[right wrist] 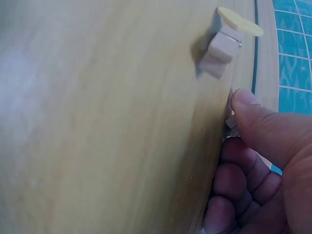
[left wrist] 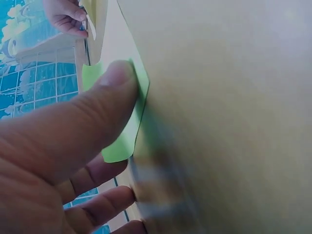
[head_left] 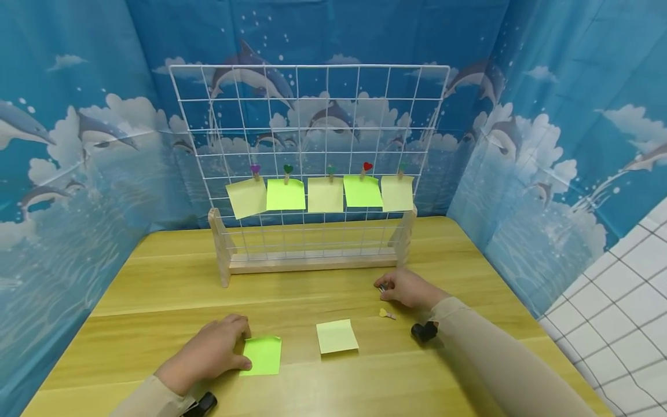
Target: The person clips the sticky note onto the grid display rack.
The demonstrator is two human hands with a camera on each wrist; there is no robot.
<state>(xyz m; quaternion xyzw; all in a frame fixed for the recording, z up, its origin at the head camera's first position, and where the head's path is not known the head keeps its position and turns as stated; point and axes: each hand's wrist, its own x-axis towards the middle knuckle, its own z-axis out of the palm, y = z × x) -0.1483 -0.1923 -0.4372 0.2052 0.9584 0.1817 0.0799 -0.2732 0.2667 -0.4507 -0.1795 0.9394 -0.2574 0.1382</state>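
Note:
My left hand (head_left: 211,353) is at the left edge of a bright green sticky note (head_left: 266,355) on the table, fingers curled around that side. In the left wrist view its thumb (left wrist: 117,80) lies over the note, whose edges bend up. Farther right and back, my right hand (head_left: 411,288) pinches a small wooden clothespin (right wrist: 231,124) between thumb and index finger, mostly hidden by them. A clothespin with a yellow heart (head_left: 387,314) lies on the table just in front of that hand. Between the hands lies a pale yellow sticky note (head_left: 337,336).
A white wire grid (head_left: 327,127) stands upright in a wooden base (head_left: 312,263) at the back. Several green and pale yellow notes (head_left: 285,195) hang on it in a row, held by heart clothespins (head_left: 367,167). Dolphin-print curtains (head_left: 78,145) enclose the table (head_left: 172,278).

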